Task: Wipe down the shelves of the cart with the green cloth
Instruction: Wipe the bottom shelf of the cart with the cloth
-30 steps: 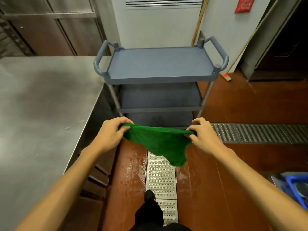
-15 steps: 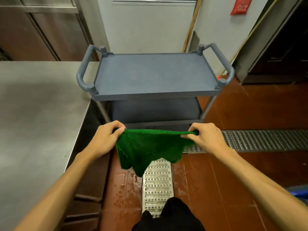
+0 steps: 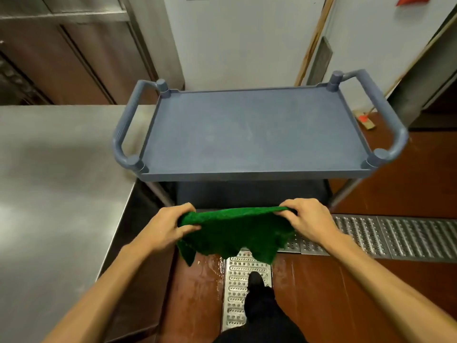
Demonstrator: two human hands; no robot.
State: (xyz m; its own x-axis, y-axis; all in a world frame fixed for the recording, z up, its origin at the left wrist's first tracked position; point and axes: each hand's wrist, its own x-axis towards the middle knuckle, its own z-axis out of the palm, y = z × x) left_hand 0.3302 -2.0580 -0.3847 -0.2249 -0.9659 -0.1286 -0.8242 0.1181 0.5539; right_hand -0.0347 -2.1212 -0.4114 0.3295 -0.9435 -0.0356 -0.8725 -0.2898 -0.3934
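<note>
The left hand (image 3: 166, 225) and the right hand (image 3: 307, 220) each pinch an upper corner of the green cloth (image 3: 233, 232), stretched between them in the air. It hangs just in front of the grey cart (image 3: 252, 134), below the top shelf's near edge, touching no shelf.

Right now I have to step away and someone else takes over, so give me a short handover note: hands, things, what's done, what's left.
Left hand grips the left end of the green cloth; right hand grips the right end.
The cloth hangs spread between them, in front of the cart, touching no shelf. The steel counter is to the cart's left.
Done: cloth in hand and opened out.
Left: wipe the top shelf, then the lower shelf. No wiping appears to have started.
</note>
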